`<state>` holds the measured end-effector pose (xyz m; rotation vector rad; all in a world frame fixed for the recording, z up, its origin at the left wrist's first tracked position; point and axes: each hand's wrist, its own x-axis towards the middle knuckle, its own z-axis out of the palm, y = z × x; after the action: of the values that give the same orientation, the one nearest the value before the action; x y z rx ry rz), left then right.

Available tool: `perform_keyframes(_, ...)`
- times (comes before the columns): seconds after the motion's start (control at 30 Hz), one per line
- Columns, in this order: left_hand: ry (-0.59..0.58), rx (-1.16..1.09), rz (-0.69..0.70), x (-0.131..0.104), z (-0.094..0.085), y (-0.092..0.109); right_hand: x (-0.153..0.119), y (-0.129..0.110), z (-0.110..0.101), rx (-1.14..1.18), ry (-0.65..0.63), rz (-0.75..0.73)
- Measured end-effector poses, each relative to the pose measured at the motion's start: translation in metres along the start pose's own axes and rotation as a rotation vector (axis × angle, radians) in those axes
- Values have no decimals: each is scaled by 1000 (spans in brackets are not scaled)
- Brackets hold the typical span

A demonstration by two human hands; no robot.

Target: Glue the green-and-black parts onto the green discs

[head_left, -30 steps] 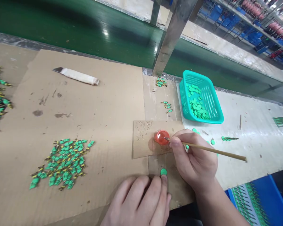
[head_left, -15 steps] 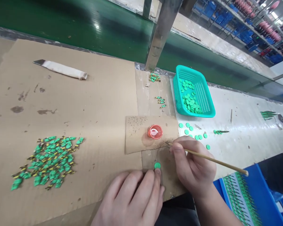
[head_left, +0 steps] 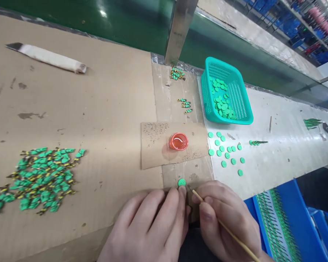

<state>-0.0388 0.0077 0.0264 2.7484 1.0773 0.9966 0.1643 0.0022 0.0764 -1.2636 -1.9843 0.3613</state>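
With a fingertip, my left hand (head_left: 153, 225) presses the near edge of a small round green button (head_left: 182, 182) on the table; its other fingers are curled together. My right hand (head_left: 225, 218) is closed in a pinch around a thin wooden-handled brush (head_left: 236, 238). The brush's dark, fine tip is just right of the button, apart from it. Beyond both hands, a small red cup (head_left: 179, 142) containing some clear liquid stands on a speckled piece of cardboard (head_left: 150, 160). Several loose green buttons (head_left: 227, 155) are scattered to the right.
A teal basket (head_left: 246, 109) holds more green buttons. Small green, yellow and black pieces (head_left: 45, 178) are heaped at left. A white-wrapped blade (head_left: 49, 60) lies farther back. A metal post (head_left: 177, 32) rises at the rear edge; a blue bin (head_left: 292, 207) sits low at right.
My right hand has brought the brush tip from the speckled cardboard toward me, beside the button. My left fingertip stays at the button. The view has shifted slightly.
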Motion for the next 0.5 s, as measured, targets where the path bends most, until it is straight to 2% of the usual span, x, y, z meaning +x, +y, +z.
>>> perform_keyframes(0.07, -12, -20, -9, 0, -1, 0, -3, -1, 1, -27, -46, 6)
perform_keyframes(0.2, -42, -41, -20, 1, -1, -1, -4, 2, 5, -39, 14, -44)
perform_keyframes(0.4, 70, -64, -89, -5, 5, 5, -2, 3, 7, -22, 35, -58)
perform_keyframes(0.5, 82, -63, -98, -8, 8, 7, -2, 2, 6, -16, 19, -53)
